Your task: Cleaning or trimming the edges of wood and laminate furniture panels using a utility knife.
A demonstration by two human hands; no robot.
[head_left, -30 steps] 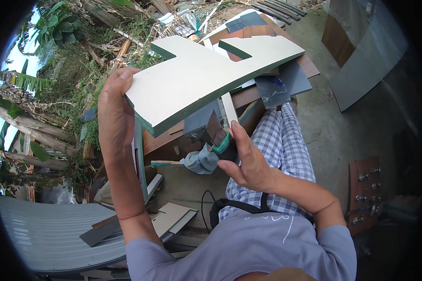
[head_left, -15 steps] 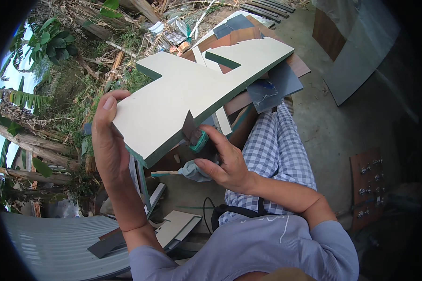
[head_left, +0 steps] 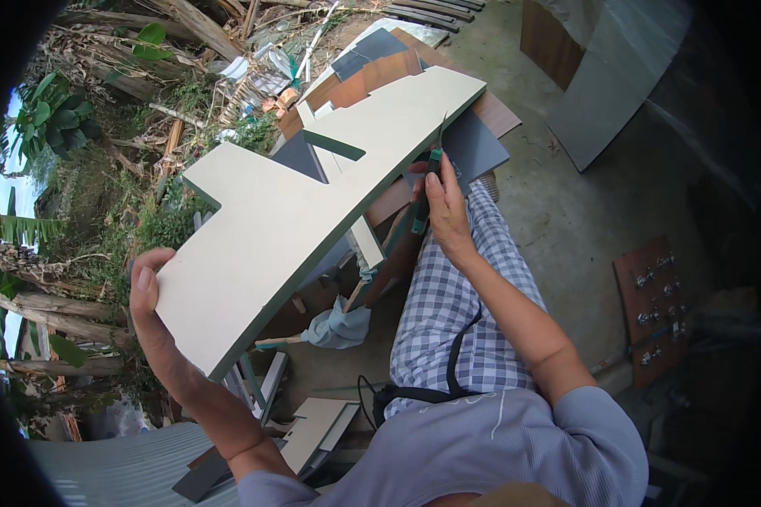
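I hold a long cream board (head_left: 287, 228) up in front of me, its face tilted toward me and its length running from my left hand (head_left: 156, 325) at the near end up to the far right. My left thumb lies flat on the face at the near left corner; the fingers wrap behind the end, out of sight, so the board sits clamped between thumb and fingers. The board has a dark green edge and two square notches cut into its upper long side.

My right hand (head_left: 444, 207) is closed around a green-handled blade (head_left: 431, 182), fingers curled tight on the handle. The tool stands nearly upright against the board's lower long edge, near the far end, with its thin tip rising just above that edge. Whether the tip touches the edge I cannot tell.

My left forearm rises steeply from the lower edge of the view, wrist bent back. My right arm reaches forward, elbow bent, across my checked trousers (head_left: 448, 313).

Below the board, between my hands, a grey cloth (head_left: 338, 325) lies bunched on a wooden stick. Offcuts (head_left: 313, 431) of pale panel lie by my left elbow, next to a corrugated sheet (head_left: 118, 465). Beyond the far end, grey and brown panels (head_left: 473, 144) lie stacked. At the right, on the concrete, a brown board (head_left: 655, 296) carries rows of metal fittings.
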